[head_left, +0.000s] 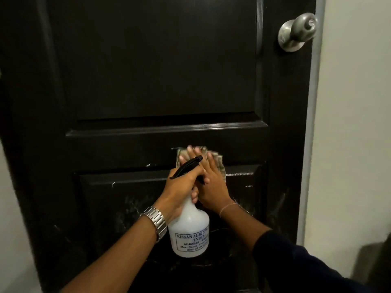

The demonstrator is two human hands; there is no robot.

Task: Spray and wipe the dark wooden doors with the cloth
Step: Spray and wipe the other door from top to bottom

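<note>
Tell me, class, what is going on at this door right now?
A person is cleaning a dark wooden door. The right hand presses a cloth flat against the rail between the upper and lower panels, fingers spread. The left hand holds a white spray bottle by its neck, just in front of the door, with the black nozzle pointing up and right. Pale streaks and smudges show on the lower panel. A silver door knob sits at the upper right.
</note>
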